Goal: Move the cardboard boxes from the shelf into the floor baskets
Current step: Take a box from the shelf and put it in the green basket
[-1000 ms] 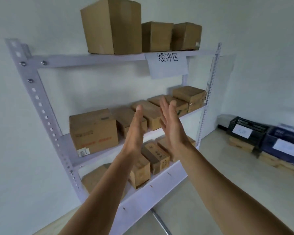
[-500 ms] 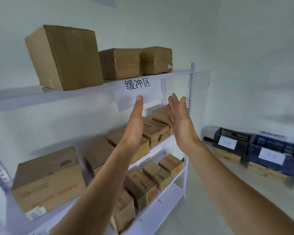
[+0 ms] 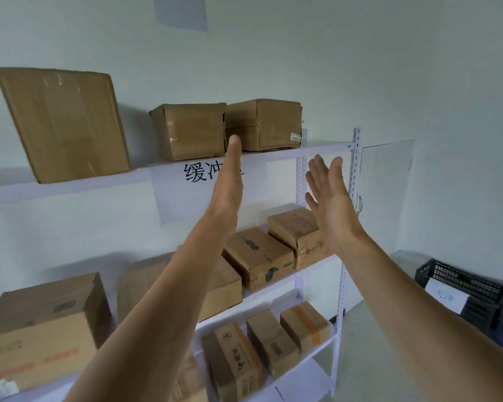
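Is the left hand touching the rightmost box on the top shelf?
Cannot tell. In the head view the left hand overlaps the rightmost box at its lower left corner; one angle shows neither contact nor gap.

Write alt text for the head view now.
Open and empty, the left hand and right hand reach toward the rightmost small box atop a white shelf. More cardboard boxes fill lower tiers; a black basket sits on the floor at right.
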{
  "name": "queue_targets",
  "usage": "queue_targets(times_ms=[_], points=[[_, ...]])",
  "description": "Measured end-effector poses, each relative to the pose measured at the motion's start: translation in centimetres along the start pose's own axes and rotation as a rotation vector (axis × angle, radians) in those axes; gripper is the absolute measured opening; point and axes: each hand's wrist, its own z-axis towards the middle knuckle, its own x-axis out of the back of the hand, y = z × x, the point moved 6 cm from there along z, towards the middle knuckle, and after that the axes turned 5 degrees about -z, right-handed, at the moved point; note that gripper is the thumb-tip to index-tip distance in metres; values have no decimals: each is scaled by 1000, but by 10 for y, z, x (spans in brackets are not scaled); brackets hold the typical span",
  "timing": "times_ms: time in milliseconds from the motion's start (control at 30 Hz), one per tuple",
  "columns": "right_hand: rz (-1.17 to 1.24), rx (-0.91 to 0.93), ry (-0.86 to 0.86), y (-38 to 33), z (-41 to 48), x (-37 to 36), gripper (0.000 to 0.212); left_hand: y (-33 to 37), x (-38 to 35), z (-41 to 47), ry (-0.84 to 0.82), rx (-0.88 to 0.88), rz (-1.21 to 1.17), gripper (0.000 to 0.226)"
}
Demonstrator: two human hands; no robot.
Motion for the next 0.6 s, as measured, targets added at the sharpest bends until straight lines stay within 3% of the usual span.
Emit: queue_targets(times_ms=[233, 600], points=[[40, 45, -46, 12, 73, 43, 72, -1, -27, 46, 87, -31, 1, 76], [45, 107, -90, 24, 219, 73, 73, -19, -31, 168, 226, -36, 38, 84]])
